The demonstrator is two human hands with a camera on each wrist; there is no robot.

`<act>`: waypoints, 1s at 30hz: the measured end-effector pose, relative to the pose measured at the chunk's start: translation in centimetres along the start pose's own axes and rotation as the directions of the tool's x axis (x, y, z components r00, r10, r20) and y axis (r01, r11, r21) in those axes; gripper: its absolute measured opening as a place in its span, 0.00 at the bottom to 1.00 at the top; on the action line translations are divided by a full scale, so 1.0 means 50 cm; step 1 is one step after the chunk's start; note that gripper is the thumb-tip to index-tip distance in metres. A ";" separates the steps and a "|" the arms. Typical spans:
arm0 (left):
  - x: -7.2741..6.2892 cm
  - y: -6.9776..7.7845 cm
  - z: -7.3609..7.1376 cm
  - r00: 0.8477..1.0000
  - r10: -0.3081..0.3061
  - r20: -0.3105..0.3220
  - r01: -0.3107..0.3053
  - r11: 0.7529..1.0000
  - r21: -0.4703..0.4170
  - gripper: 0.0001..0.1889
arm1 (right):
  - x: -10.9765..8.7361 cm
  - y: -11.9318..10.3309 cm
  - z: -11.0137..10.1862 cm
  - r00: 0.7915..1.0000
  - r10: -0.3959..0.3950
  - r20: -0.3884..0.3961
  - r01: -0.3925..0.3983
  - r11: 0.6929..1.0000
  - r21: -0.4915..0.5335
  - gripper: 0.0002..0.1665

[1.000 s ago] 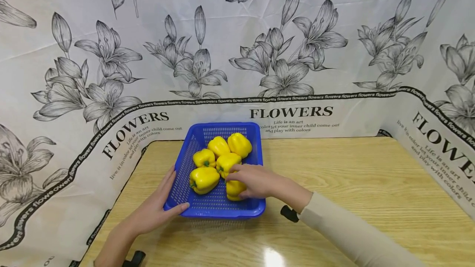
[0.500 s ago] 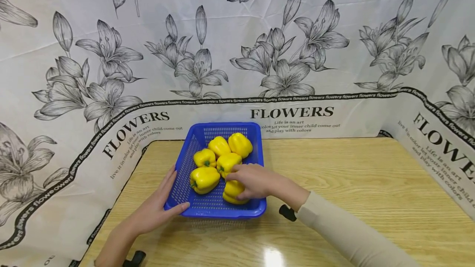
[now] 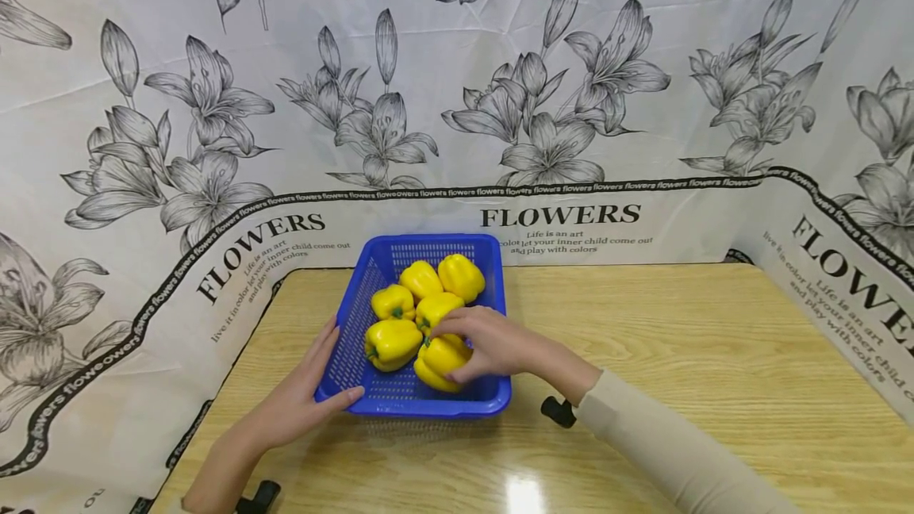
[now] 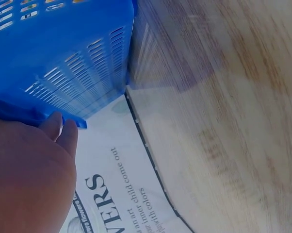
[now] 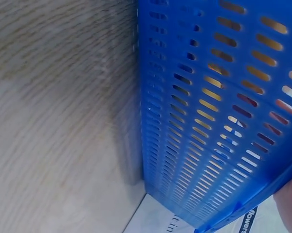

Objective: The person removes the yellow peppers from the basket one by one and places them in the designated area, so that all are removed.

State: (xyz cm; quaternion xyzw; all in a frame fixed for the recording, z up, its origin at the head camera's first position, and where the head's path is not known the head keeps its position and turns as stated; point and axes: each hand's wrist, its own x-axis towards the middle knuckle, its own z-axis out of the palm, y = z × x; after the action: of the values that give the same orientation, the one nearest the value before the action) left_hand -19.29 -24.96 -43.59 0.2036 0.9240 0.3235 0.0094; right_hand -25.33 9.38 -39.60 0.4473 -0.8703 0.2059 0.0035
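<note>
Now gripping near pepper (image 3: 433, 365) w/ half-curled R hand (image 3: 496, 342), basket (image 3: 428, 407) corner w/ L hand (image 3: 303, 400); may slip b/c glossy, bump close-set peppers (image 3: 393, 345).

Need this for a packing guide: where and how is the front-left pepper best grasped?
Probably across its middle, coming from above and the near side. The front-left pepper lies lengthwise left to right, so its middle looks easiest to span; bare basket floor shows in front, while another pepper crowds behind and walls rise around.

Floral cloth (image 3: 485, 157) behind wood-grain table (image 3: 685, 324)
</note>
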 end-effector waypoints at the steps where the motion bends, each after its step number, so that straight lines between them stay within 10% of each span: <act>1: 0.000 0.000 0.000 1.000 0.000 -0.001 0.000 1.000 -0.001 0.54 | 0.000 0.002 0.001 1.000 -0.004 -0.013 0.005 1.000 0.012 0.34; 12: 0.000 0.001 -0.001 1.000 0.013 -0.005 -0.013 1.000 -0.005 0.53 | -0.003 0.023 0.009 0.980 0.002 -0.198 0.060 0.951 0.304 0.33; 30: -0.001 0.004 0.000 1.000 0.004 -0.009 -0.004 1.000 0.004 0.53 | -0.012 0.024 0.007 0.959 0.182 -0.216 -0.021 0.809 0.588 0.31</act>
State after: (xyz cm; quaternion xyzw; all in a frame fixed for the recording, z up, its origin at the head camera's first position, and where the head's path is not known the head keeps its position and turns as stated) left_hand -19.19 -24.82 -43.48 0.2041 0.9243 0.3224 0.0042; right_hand -25.85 10.31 -40.47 0.3483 -0.7807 0.5180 -0.0291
